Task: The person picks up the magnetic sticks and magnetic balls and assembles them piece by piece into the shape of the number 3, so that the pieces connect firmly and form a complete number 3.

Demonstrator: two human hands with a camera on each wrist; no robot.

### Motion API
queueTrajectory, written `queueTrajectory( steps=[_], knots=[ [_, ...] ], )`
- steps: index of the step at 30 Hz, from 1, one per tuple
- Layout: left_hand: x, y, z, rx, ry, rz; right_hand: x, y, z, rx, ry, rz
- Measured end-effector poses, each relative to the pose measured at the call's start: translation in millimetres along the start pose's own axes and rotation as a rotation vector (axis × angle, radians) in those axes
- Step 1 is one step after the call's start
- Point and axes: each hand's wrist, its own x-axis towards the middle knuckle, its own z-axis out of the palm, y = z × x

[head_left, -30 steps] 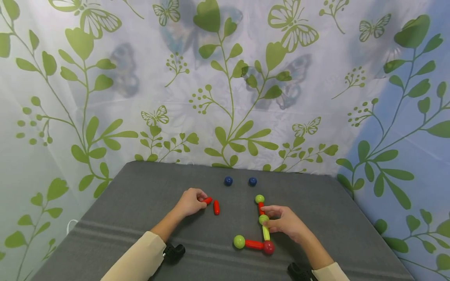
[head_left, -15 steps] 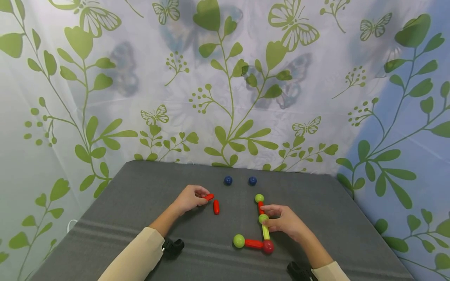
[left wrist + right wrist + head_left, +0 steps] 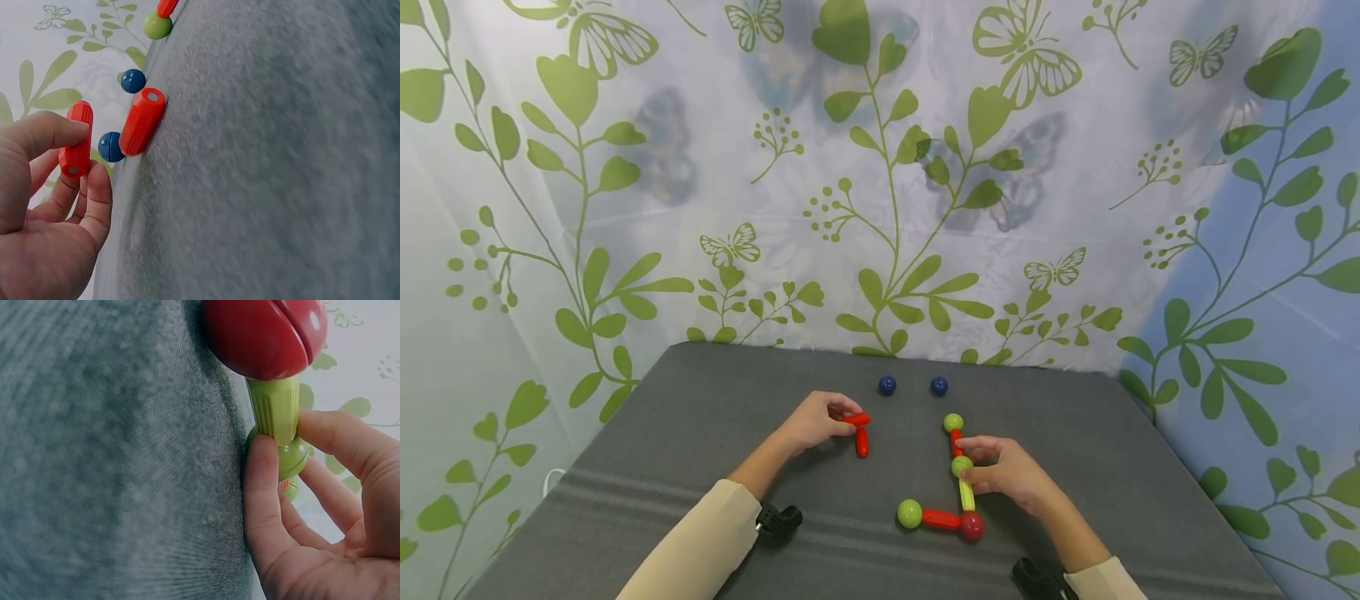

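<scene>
My left hand (image 3: pixel 818 419) pinches a short red magnetic building rod (image 3: pixel 77 139) between thumb and fingers. A grey disc shows in the rod's end. Just under it a second red rod (image 3: pixel 862 442) lies on the grey table. My right hand (image 3: pixel 1009 472) holds a joined chain of rods and balls, its fingers around a yellow-green rod (image 3: pixel 275 409) and the green ball (image 3: pixel 961 466) at its far end. Nearer me the rod meets a red ball (image 3: pixel 972 526); a red rod (image 3: pixel 941 520) runs left from there to another green ball (image 3: pixel 909 513). Beyond the hand, a red rod (image 3: pixel 956 442) ends in a green ball (image 3: pixel 953 422).
Two blue balls, a left one (image 3: pixel 887 385) and a right one (image 3: pixel 939 386), sit near the back of the grey table (image 3: pixel 760 533). A leaf-patterned curtain (image 3: pixel 715 167) hangs behind the table and along its sides.
My left hand has lifted the red rod and moved right and slightly away from me, over the lying red rod. My right hand stays in place on the chain.
</scene>
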Motion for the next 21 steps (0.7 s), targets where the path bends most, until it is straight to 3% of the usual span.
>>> queueTrajectory(
  steps=[11,21],
  knots=[
    [11.1,16.6,10.8,0.027,-0.048,0.024,0.0,-0.6,-0.7,0.008,0.001,0.004],
    [24.4,26.4,30.1,0.042,-0.072,0.061,-1.2,-2.4,0.9,-0.003,0.012,0.012]
  ],
)
